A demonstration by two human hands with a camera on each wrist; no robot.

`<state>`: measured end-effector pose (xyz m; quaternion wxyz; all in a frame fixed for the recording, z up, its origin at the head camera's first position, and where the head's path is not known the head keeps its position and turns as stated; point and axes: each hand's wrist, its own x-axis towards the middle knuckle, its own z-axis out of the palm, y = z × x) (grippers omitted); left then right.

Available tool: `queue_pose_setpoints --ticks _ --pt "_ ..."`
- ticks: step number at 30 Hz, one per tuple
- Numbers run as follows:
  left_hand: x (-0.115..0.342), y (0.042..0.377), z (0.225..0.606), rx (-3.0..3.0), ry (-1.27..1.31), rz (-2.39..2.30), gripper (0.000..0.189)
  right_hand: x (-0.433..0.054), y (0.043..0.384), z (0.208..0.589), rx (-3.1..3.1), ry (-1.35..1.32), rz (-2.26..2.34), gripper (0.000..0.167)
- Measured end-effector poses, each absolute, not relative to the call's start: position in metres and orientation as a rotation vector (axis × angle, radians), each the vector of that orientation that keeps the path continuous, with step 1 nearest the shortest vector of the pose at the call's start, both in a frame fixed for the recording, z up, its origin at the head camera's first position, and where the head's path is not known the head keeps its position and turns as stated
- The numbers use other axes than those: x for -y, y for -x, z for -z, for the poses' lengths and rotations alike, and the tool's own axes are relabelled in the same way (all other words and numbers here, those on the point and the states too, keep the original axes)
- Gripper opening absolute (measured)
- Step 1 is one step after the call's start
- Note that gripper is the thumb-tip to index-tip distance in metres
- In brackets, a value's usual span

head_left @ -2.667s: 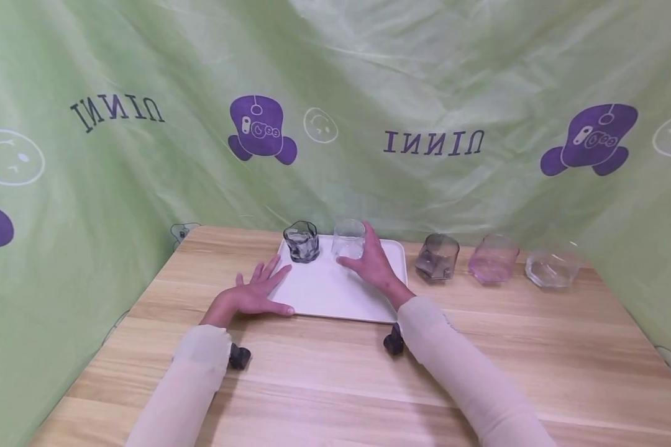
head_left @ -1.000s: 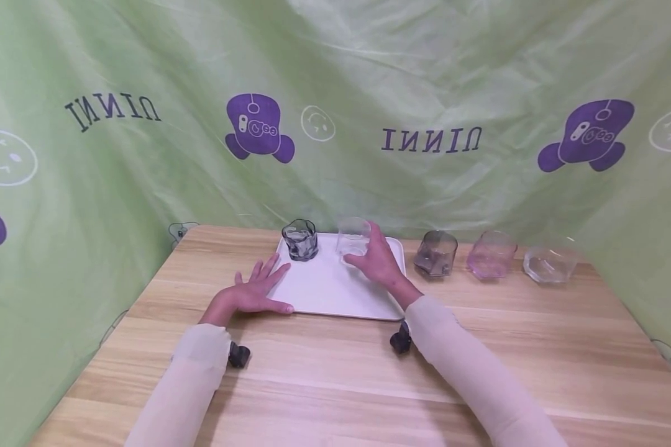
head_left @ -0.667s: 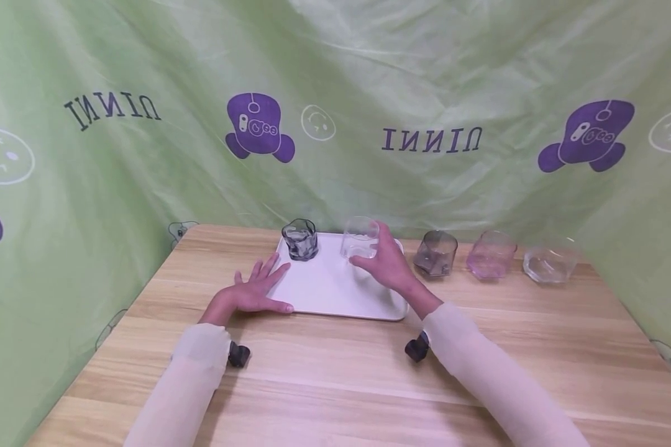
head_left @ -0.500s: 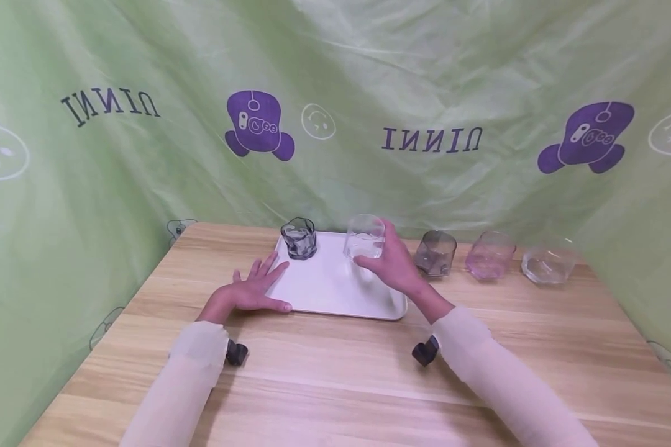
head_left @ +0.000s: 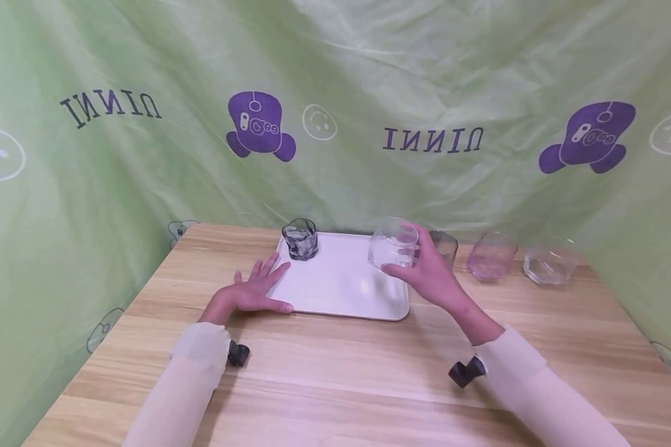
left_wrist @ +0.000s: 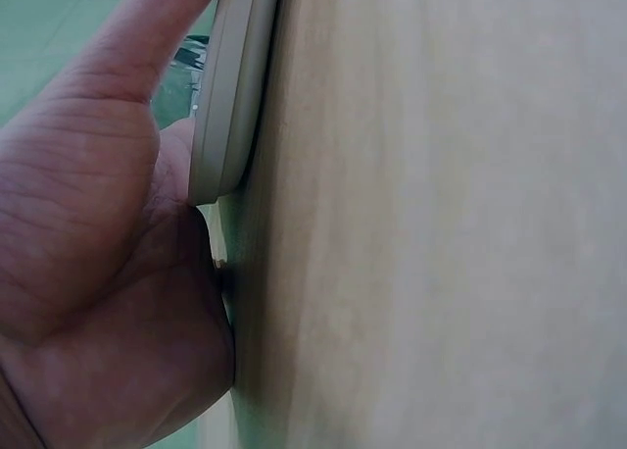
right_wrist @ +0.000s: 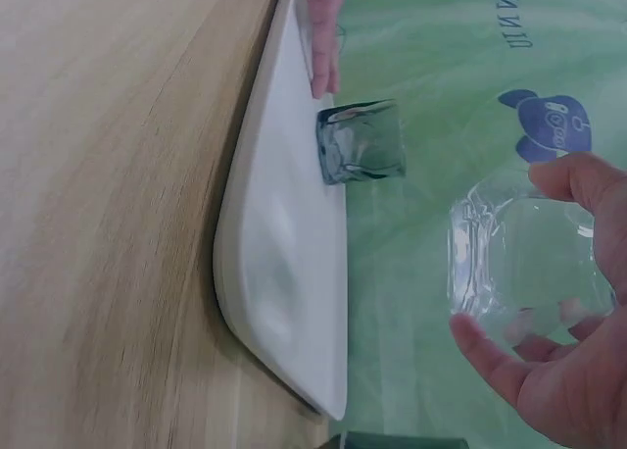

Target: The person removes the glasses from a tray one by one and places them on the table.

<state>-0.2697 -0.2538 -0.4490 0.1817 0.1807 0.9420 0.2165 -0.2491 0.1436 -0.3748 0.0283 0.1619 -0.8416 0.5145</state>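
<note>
A clear, faceted drinking glass is in my right hand, thumb and fingers curled round its side. In the right wrist view a gap separates this clear glass from the white tray, so it is held above the tray's right end. My left hand has its fingers spread against the left front corner of the tray. The left wrist view shows the left hand beside the tray's rim. On the tray's back left corner stands a wavy grey glass.
Right of the tray, a smoky brown glass is partly hidden behind my right hand. Further right stand a pink glass and another clear glass on the wooden table. A green printed curtain hangs behind.
My right hand has carried the clear glass rightward, from the tray's back middle to above its right end, lifting it off the tray. The left hand has kept its place.
</note>
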Motion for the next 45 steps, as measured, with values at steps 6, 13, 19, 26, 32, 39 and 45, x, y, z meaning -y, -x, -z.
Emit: queue_pose_setpoints --ticks 6,13,19,26,32,39,45 --pt "0.251 0.266 0.441 -2.646 -0.518 -0.596 0.119 -0.173 0.232 0.372 2.632 -0.499 -1.555 0.096" --pt "0.251 0.266 0.440 -2.649 -0.515 -0.601 0.118 -0.210 0.216 0.373 2.618 -0.454 -1.507 0.090" --pt "0.253 0.266 0.442 -2.650 -0.524 -0.604 0.119 -0.241 0.204 0.377 2.628 -0.394 -1.430 0.089" --pt "0.253 0.266 0.442 -2.652 -0.528 -0.615 0.121 -0.274 0.194 0.385 2.610 -0.356 -1.500 0.086" --pt "0.252 0.266 0.442 -2.649 -0.539 -0.643 0.120 -0.301 0.188 0.393 2.615 -0.290 -1.455 0.086" --pt "0.251 0.265 0.440 -2.646 -0.542 -0.647 0.120 -0.333 0.181 0.404 2.645 -0.175 -1.414 0.088" --pt "0.251 0.267 0.442 -2.657 -0.519 -0.604 0.121 -0.351 0.182 0.411 2.703 -0.109 -1.337 0.095"
